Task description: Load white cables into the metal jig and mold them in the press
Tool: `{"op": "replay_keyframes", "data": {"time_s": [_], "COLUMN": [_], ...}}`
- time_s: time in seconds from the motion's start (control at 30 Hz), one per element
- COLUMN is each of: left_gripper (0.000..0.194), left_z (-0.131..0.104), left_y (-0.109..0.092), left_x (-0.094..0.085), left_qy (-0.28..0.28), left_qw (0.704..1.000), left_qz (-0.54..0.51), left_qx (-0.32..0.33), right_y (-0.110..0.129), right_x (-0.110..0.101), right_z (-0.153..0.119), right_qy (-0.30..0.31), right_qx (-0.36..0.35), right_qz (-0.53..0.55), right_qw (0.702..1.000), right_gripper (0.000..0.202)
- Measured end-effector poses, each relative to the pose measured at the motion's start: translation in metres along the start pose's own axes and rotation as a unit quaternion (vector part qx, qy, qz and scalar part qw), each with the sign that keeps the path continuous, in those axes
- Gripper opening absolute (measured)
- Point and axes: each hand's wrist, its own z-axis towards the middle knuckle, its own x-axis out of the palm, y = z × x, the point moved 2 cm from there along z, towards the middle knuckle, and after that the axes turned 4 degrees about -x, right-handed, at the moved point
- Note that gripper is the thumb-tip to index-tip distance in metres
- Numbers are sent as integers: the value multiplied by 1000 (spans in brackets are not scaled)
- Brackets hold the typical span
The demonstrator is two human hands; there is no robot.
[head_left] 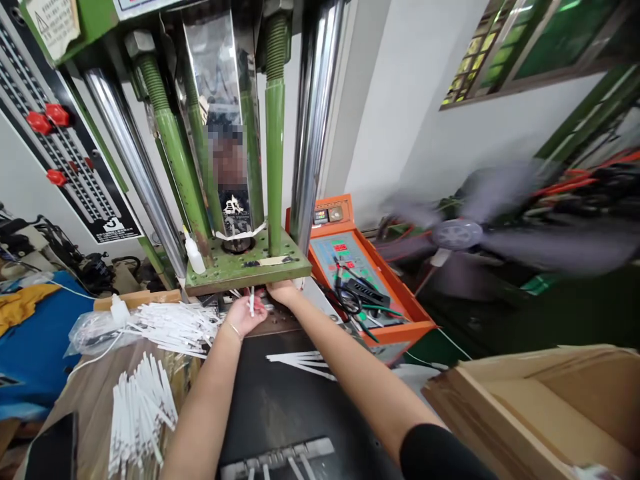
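My left hand (244, 315) is just below the front edge of a green press plate (225, 277), palm side partly up. Between its fingers stands a thin white strip (252, 303), roughly upright. Beside it my right hand (283, 292) reaches under the same plate, where its fingers are hidden. In front of the hands is a black work surface (280, 393). Several white strips (300, 363) lie on it by my right forearm. Nearer to me a metal fixture (280, 457) has white strips sticking out of it.
Piles of white strips (143, 410) lie on the left, with a phone (53, 447) nearby. A small white bottle (194, 255) stands on the plate. An orange control box (420, 313) is at right, beside a spinning fan (457, 233) and an open cardboard box (540, 400).
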Motion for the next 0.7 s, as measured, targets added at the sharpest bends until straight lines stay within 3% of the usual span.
{"op": "replay_keyframes", "data": {"time_s": [0.1, 0.23, 0.3, 0.37, 0.5, 0.7], "left_gripper": [26, 40, 42, 33, 27, 41], "left_z": [-41, -113, -136, -148, -158, -172], "left_y": [9, 53, 75, 89, 96, 92], "left_x": [-1, 1, 2, -2, -22, -43], "left_qy": [7, 46, 49, 9, -64, -94], "left_qw": [998, 977, 972, 979, 981, 968], "left_qz": [30, 118, 141, 135, 137, 215], "left_qx": [-51, -170, -179, -153, -121, -88], "right_y": [10, 45, 66, 82, 98, 109], "right_x": [-20, -47, -51, -49, -36, -38], "right_z": [-48, -126, -152, -165, -168, -160], "right_qy": [-38, -133, -182, -192, -114, 83], "right_qx": [-20, -66, -94, -105, -117, -125], "right_qz": [13, 24, 34, 45, 74, 87], "right_qw": [999, 989, 978, 975, 984, 985], "right_gripper": [30, 29, 28, 28, 28, 21]}}
